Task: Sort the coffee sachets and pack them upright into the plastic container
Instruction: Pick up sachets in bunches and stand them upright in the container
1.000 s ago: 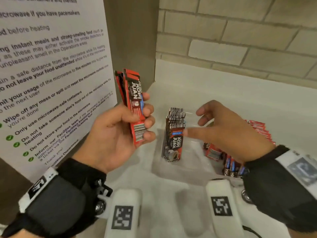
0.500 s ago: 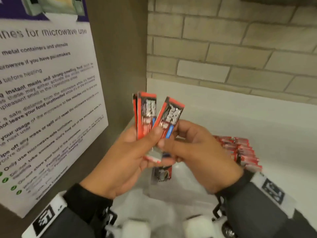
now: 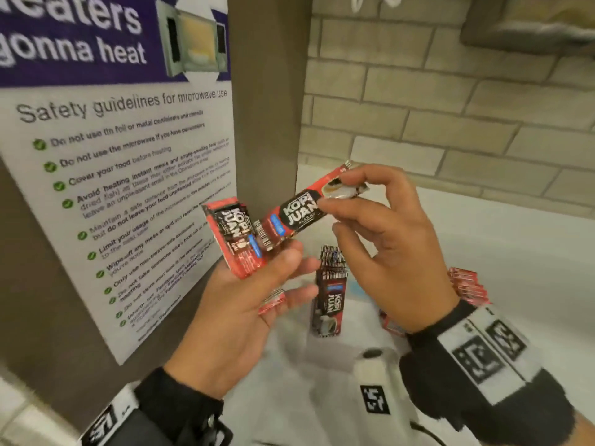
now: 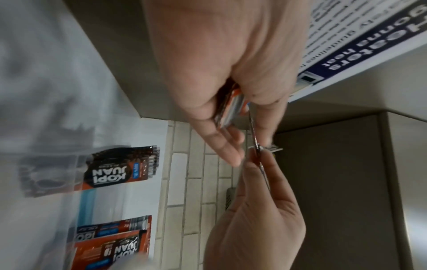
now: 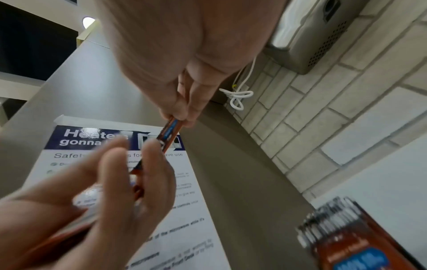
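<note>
The white bench (image 3: 483,239) runs under a brick wall, with a microwave safety poster (image 3: 122,175) on the panel to the left. On the bench stands the clear plastic container (image 4: 69,182), and a row of black sachets (image 3: 330,294) stands upright inside it. A loose pile of red sachets (image 3: 468,284) lies on the bench behind the right wrist.

Above the container, the left hand (image 3: 238,313) holds a small bundle of red sachets (image 3: 236,239), thumb across the front and fingers curled behind. The right hand (image 3: 386,249) pinches a single sachet (image 3: 301,212) near its pictured end between thumb and forefinger, the other fingers spread and relaxed; the sachet lies tilted, its barcode end touching the bundle.

As I judge it, the main risk is a mis-sort: the single sachet has a black label on red, and dropping it into the black row without checking would mix the kinds. The light pinch at one end could also let it swing or slip. The standing row looks unsupported on one side, so a careless push could topple it.
</note>
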A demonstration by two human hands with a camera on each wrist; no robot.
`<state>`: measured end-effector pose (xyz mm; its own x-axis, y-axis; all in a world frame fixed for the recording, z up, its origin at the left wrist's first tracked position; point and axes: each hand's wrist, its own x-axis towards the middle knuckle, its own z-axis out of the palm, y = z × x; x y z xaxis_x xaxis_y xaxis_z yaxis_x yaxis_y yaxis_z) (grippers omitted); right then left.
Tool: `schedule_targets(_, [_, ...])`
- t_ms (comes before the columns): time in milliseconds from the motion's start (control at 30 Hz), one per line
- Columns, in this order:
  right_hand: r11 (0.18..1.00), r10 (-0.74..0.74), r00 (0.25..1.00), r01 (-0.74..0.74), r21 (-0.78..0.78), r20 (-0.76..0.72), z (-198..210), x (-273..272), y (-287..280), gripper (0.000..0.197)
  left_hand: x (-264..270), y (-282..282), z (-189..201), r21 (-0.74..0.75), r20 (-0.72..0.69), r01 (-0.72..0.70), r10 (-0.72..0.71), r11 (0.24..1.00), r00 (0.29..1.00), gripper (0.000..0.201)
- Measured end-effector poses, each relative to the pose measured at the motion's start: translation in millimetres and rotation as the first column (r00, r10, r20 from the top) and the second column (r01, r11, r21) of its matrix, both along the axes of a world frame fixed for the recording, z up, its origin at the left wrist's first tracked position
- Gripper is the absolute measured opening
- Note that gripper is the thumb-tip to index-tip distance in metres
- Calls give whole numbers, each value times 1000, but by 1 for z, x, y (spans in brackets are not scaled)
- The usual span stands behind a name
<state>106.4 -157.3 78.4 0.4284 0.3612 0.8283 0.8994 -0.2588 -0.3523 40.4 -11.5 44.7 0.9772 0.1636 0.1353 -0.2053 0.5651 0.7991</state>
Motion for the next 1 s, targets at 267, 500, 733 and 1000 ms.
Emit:
schedule_targets(267, [1000,5,963,-10,-15,-268,-15,-30,6,24,25,10,18,12,52,-293,292,956,955,27])
schedule_targets(500, [982,-142,742,22,-187,-655,-5,-31,-32,17,24,-2,-7,616,260,-222,71,756,963,32])
schedule_targets(733, [944,-329,622,216,-248,-710,-44,-11,-42,12,37,-8,-31,522,186,-231,155,821,970,29])
schedule_targets(1000, [871,-472,529,159,-465,-705,-74,17,-18,25,44,9,-62,542,-22,-123,161,831,987,20])
